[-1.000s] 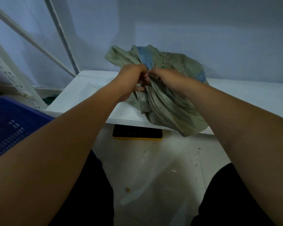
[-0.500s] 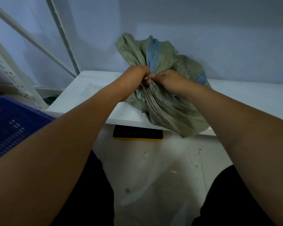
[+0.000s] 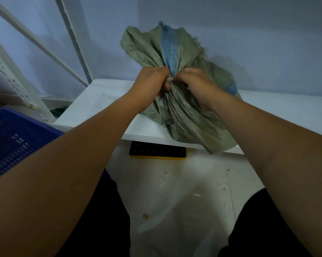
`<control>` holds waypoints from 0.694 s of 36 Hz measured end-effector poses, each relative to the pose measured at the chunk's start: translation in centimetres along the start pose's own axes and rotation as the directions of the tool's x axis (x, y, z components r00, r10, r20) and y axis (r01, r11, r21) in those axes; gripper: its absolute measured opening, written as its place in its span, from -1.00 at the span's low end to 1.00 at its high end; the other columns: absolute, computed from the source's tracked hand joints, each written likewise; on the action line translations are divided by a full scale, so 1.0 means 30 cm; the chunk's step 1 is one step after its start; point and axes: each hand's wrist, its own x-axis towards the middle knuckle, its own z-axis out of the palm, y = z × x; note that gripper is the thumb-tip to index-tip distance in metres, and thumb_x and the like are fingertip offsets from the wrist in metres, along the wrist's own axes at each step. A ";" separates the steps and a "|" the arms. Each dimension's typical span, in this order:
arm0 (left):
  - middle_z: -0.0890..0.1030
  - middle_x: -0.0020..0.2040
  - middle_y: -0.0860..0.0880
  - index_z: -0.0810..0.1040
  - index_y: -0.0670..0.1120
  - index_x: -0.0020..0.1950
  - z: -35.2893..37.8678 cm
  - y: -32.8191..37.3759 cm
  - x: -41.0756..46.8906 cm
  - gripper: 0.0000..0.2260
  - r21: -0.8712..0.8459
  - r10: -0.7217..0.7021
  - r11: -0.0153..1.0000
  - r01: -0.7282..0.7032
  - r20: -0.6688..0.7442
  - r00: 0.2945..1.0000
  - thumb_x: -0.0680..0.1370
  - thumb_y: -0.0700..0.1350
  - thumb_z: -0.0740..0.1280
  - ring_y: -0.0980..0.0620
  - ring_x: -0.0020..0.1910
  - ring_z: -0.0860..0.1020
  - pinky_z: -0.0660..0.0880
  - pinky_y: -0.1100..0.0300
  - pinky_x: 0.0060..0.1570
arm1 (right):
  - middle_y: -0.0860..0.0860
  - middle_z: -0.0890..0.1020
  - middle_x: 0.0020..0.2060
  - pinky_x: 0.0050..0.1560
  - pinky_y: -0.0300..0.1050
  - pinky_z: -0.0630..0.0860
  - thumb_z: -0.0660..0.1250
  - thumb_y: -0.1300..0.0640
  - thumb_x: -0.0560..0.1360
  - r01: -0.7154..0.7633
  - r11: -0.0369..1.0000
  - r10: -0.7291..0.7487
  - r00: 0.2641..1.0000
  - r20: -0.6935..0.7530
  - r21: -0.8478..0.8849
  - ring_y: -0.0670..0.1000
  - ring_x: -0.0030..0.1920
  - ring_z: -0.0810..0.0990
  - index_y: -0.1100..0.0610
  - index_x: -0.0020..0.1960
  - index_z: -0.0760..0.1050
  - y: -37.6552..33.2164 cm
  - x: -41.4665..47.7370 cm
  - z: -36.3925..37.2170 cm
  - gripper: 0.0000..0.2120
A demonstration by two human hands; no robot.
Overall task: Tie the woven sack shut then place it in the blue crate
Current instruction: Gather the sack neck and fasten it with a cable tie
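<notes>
Head view is showing the left hand [image 3: 151, 84] and right hand [image 3: 195, 84] squeezing the neck of the sack [image 3: 184, 115], which is sitting on the white counter [image 3: 100, 101]. Keeping both grips tight and close together should help the knot; the blue crate [image 3: 11, 138] is waiting at the left.

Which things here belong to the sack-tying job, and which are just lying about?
Job: woven sack, gripped at its neck by left hand and right hand; blue crate.
Lying about: black and yellow tray, white shelf.
</notes>
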 end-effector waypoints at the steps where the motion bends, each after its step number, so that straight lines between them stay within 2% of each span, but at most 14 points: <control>1: 0.57 -0.44 -0.08 0.54 -0.13 -0.37 0.000 -0.004 0.001 -0.77 -0.005 0.003 1.000 -0.003 0.004 1.000 0.46 -0.12 0.23 -0.11 -0.25 0.51 0.53 -0.24 0.13 | 0.08 0.67 -0.28 -0.06 0.00 0.58 0.41 0.01 0.32 -0.005 1.000 0.004 1.000 0.011 0.016 0.07 -0.19 0.66 0.07 -0.20 0.60 0.001 0.001 0.000 -0.86; 3: 0.56 -0.44 -0.05 0.53 -0.14 -0.34 0.003 -0.007 0.006 -0.78 -0.024 0.010 1.000 -0.010 0.007 1.000 0.48 -0.14 0.22 -0.10 -0.24 0.49 0.53 -0.25 0.14 | 0.15 0.68 -0.23 -0.01 0.10 0.62 0.42 0.06 0.32 -0.045 0.997 0.042 0.999 0.033 0.065 0.16 -0.12 0.70 0.11 -0.16 0.58 0.006 0.002 0.003 -0.84; 5: 0.55 -0.46 -0.04 0.51 -0.15 -0.33 0.011 -0.003 0.005 -0.78 -0.052 0.011 0.999 -0.009 0.025 1.000 0.50 -0.19 0.21 -0.09 -0.24 0.49 0.55 -0.19 0.11 | 0.08 0.64 -0.34 -0.06 0.06 0.58 0.39 0.15 0.38 -0.060 0.989 0.052 0.997 0.062 0.135 0.13 -0.22 0.67 0.10 -0.24 0.54 -0.002 -0.009 0.007 -0.94; 6: 0.55 -0.47 -0.05 0.50 -0.16 -0.33 0.013 -0.004 0.005 -0.77 -0.068 0.007 0.998 -0.004 0.036 0.999 0.51 -0.21 0.20 -0.08 -0.25 0.49 0.55 -0.12 0.06 | 0.06 0.61 -0.40 -0.07 0.04 0.55 0.37 0.19 0.40 -0.067 0.985 0.051 0.994 0.100 0.162 0.11 -0.28 0.63 0.08 -0.32 0.55 -0.005 -0.012 0.008 -0.87; 8: 0.53 -0.47 -0.07 0.48 -0.19 -0.34 0.016 0.004 -0.002 -0.76 -0.082 -0.006 0.997 0.010 0.049 0.999 0.53 -0.25 0.19 -0.07 -0.31 0.49 0.51 0.02 -0.03 | 0.19 0.60 -0.33 -0.04 0.09 0.52 0.34 0.21 0.34 -0.073 0.977 0.038 0.984 0.172 0.201 0.16 -0.26 0.59 0.15 -0.38 0.61 -0.007 -0.019 0.008 -0.86; 11: 0.51 -0.45 -0.11 0.46 -0.22 -0.36 0.021 0.016 -0.006 -0.75 -0.088 -0.019 0.996 0.024 0.057 0.998 0.52 -0.29 0.18 -0.06 -0.33 0.48 0.51 0.08 -0.06 | 0.32 0.58 -0.22 0.03 0.23 0.55 0.31 0.19 0.27 -0.066 0.975 0.022 0.979 0.203 0.213 0.24 -0.19 0.57 0.28 -0.26 0.66 -0.006 -0.017 0.002 -0.80; 13: 0.50 -0.39 -0.16 0.46 -0.23 -0.33 0.022 0.024 -0.010 -0.77 -0.087 -0.031 0.996 0.035 0.050 0.998 0.52 -0.30 0.17 -0.06 -0.32 0.49 0.53 0.08 -0.05 | 0.32 0.62 -0.23 0.04 0.27 0.58 0.32 0.20 0.29 -0.051 0.981 0.021 0.987 0.160 0.186 0.23 -0.20 0.61 0.30 -0.22 0.67 -0.010 -0.020 -0.001 -0.79; 15: 0.50 -0.36 -0.19 0.47 -0.24 -0.27 0.014 0.025 -0.011 -0.81 -0.104 -0.037 0.994 0.040 0.030 0.999 0.53 -0.28 0.18 -0.07 -0.32 0.51 0.57 0.06 -0.04 | 0.25 0.69 -0.19 -0.02 0.18 0.63 0.36 0.17 0.28 -0.030 0.990 0.020 0.997 0.080 0.136 0.20 -0.17 0.68 0.28 -0.08 0.66 -0.015 -0.022 0.001 -0.72; 18: 0.53 -0.41 -0.15 0.50 -0.21 -0.31 0.006 0.024 -0.004 -0.78 -0.049 0.004 0.999 -0.005 -0.020 1.000 0.53 -0.21 0.24 -0.06 -0.36 0.52 0.63 -0.01 -0.06 | 0.08 0.69 -0.10 -0.18 -0.15 0.60 0.41 0.21 0.37 0.014 0.997 -0.015 1.000 0.016 0.071 0.00 -0.11 0.68 0.22 0.17 0.55 -0.029 -0.030 0.004 -0.63; 21: 0.48 -0.49 -0.08 0.48 -0.15 -0.35 0.010 0.025 -0.003 -0.76 0.064 -0.005 0.998 0.006 -0.019 1.000 0.53 -0.23 0.27 -0.01 -0.47 0.47 0.62 0.00 -0.13 | -0.01 0.66 -0.03 -0.14 -0.33 0.55 0.43 0.28 0.40 0.081 0.995 -0.081 0.997 0.003 0.057 -0.13 -0.08 0.64 0.21 0.25 0.47 -0.045 -0.033 0.014 -0.57; 23: 0.46 -0.45 -0.12 0.46 -0.17 -0.31 0.013 0.026 -0.006 -0.76 0.109 -0.024 0.994 0.023 0.013 1.000 0.56 -0.26 0.23 -0.03 -0.48 0.45 0.61 -0.04 -0.13 | 0.00 0.65 0.01 0.00 -0.27 0.58 0.45 0.24 0.35 0.120 0.992 -0.119 0.993 -0.029 0.037 -0.12 -0.01 0.65 0.15 0.22 0.43 -0.051 -0.034 0.021 -0.53; 25: 0.43 -0.41 -0.14 0.45 -0.19 -0.22 0.015 0.029 -0.013 -0.81 0.129 -0.038 0.991 0.032 0.040 0.998 0.60 -0.27 0.20 -0.03 -0.49 0.42 0.61 -0.06 -0.13 | 0.11 0.65 0.07 0.15 -0.03 0.61 0.47 0.17 0.30 0.159 0.987 -0.160 0.985 -0.063 -0.020 0.00 0.06 0.66 0.11 0.20 0.41 -0.054 -0.038 0.022 -0.50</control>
